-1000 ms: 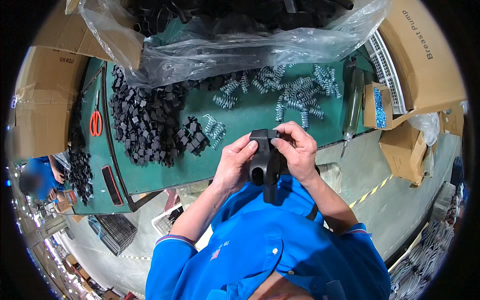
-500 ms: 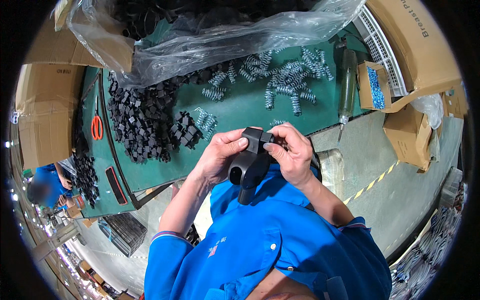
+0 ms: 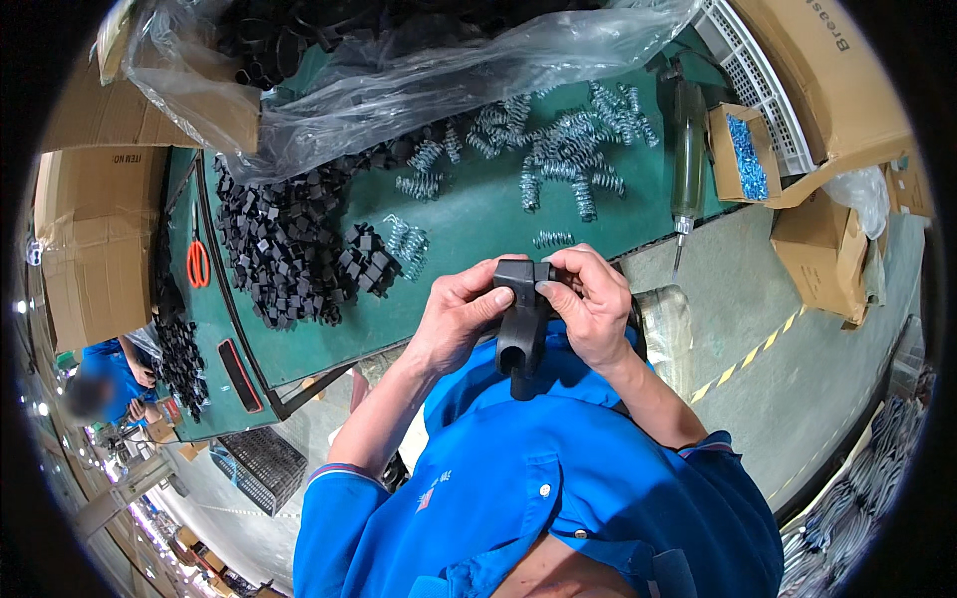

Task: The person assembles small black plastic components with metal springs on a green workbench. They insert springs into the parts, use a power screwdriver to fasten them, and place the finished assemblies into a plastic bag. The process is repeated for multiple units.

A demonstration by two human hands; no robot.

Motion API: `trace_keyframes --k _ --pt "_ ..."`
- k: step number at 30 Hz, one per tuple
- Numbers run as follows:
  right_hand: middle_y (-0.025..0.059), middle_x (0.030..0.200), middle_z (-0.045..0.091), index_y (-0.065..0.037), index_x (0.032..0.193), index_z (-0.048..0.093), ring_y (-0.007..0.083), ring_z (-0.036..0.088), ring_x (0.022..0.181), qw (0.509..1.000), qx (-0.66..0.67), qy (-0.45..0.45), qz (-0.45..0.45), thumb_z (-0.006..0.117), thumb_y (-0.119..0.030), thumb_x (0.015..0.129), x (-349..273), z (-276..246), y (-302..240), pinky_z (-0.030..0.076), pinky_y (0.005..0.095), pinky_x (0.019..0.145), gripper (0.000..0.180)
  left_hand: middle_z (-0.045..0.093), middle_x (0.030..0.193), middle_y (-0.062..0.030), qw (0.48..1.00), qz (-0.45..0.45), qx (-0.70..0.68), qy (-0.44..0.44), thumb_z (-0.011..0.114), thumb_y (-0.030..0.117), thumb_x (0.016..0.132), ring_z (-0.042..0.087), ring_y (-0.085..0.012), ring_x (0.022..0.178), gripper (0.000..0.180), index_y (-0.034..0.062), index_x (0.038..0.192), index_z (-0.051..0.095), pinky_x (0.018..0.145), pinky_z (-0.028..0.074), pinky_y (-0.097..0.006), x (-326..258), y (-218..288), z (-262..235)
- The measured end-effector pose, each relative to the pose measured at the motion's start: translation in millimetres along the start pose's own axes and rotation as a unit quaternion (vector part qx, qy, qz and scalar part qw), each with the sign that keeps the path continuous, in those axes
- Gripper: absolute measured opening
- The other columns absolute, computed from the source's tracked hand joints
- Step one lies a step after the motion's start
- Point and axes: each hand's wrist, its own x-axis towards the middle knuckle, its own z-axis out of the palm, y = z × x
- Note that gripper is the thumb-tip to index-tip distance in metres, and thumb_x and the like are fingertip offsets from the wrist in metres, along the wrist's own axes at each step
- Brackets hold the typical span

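Note:
A black plastic fitting [image 3: 520, 334] with a boxy top and a round opening lower down is held up in front of my chest. My left hand [image 3: 451, 317] is closed on its left side, thumb on the boxy top. Thumb and fingers of my right hand [image 3: 596, 311] pinch a small black block [image 3: 544, 274] against the right side of that top. Whether the block is partly inside the fitting cannot be made out. On the green table [image 3: 469, 234] just beyond my hands lies a single coil spring [image 3: 552, 239].
Black blocks [image 3: 274, 239] are heaped left, coil springs [image 3: 568, 149] farther back. Orange-handled scissors [image 3: 198, 261] lie left. A power screwdriver [image 3: 688, 149] hangs right, beside a carton of blue screws [image 3: 746, 159]. Clear plastic sheeting [image 3: 399, 95] crosses the back. Another person [image 3: 108, 384] is far left.
The fitting has turned so it looks narrower, and its lower end has swung right and up. The small block now sits closer against the boxy top. Both hands keep their grip.

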Motion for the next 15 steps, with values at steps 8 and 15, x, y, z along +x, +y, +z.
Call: trace_keyframes --k 8,15 --pt "0.0108 0.086 0.061 0.001 0.098 0.062 0.0206 0.06 0.069 0.999 0.027 -0.01 0.029 0.073 -0.002 0.08 -11 7 5 0.048 0.0306 0.062 0.021 0.064 0.109 -0.0028 0.999 -0.028 -0.019 0.015 0.069 0.013 0.089 0.06 -0.0141 0.099 0.046 0.003 0.133 0.058 0.088 0.049 -0.031 -3 2 0" --pt "0.0115 0.095 0.067 -0.001 0.1 0.066 0.0303 0.067 0.082 0.974 -0.199 -0.081 -0.07 0.066 0.003 0.07 2 3 47 0.054 0.0371 0.068 0.03 0.061 0.094 -0.0111 0.724 0.227 0.645 0.086 0.074 0.011 0.077 0.059 -0.0262 0.09 0.055 0.0026 0.13 0.059 0.089 0.044 -0.036 15 8 6"
